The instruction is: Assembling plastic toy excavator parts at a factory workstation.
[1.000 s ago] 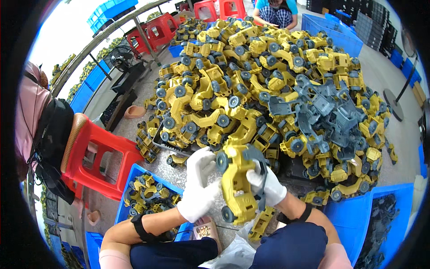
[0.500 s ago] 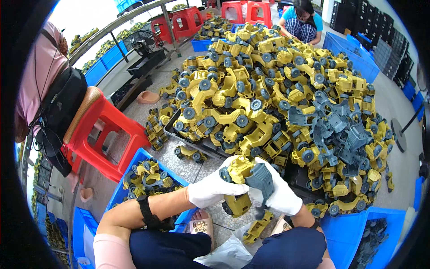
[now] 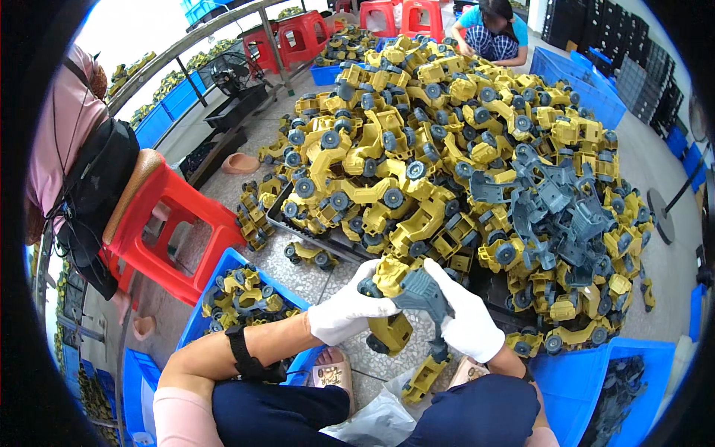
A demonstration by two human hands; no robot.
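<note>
Both of my hands wear white gloves and meet in front of my knees. My left hand (image 3: 348,305) is closed round a yellow toy truck (image 3: 389,277) with dark grey wheels, its lower end hanging below the fingers. In my right hand (image 3: 471,322) is a grey plastic toy part (image 3: 423,292), ribbed on top, with a narrow end pointing down. The grey part lies against the truck; whether they are joined I cannot tell. Below, a yellow toy piece (image 3: 424,380) rests by a clear plastic bag (image 3: 376,421) between my feet.
Ahead rises a big heap of yellow toy trucks (image 3: 402,156), with grey parts (image 3: 544,201) on its right side. Blue bins stand left (image 3: 223,272) and right (image 3: 566,387). A red stool (image 3: 167,231) and a person in pink are at left; another person (image 3: 495,33) crouches behind the heap.
The grey part has turned slightly against the truck, and my right hand's fingers have shifted along it. The whole view has moved a little.
</note>
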